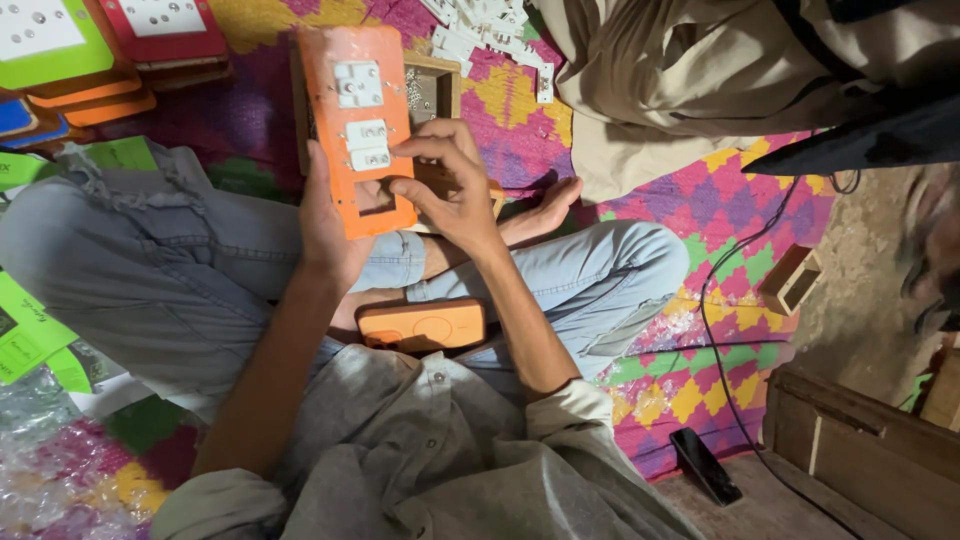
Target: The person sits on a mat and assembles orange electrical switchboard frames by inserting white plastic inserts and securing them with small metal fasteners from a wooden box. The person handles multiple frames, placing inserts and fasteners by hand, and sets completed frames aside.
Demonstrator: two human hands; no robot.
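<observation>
Left hand (325,225) wraps the left edge of the orange plate (362,130) and holds it upright over the lap, grip pressed together on the plate. Right hand (450,185) has fingertips curled onto the plate's lower half, at the white switch (368,146) just above the empty cutout (375,197); the grip is pinching or pressing that switch, can't tell which. A white socket (357,83) already sits in the top slot.

To seat it well, my read: keep the left thumb behind the plate as backing, push square on the module rather than at one corner, and check that it sits flush with the socket above.

Second orange plate (422,325) lies flat on the lap, between the knees.

Containers: small wooden box (432,92) behind the held plate, open top, with what look like small screws inside, mostly hidden. Another small wooden box (790,280) is on the mat (720,190) at right, contents not visible. Loose white parts (490,35) are piled on the mat at top, in no container. Stacked coloured plates (90,50) at top left. Phone (706,465) on a black cable at lower right.
</observation>
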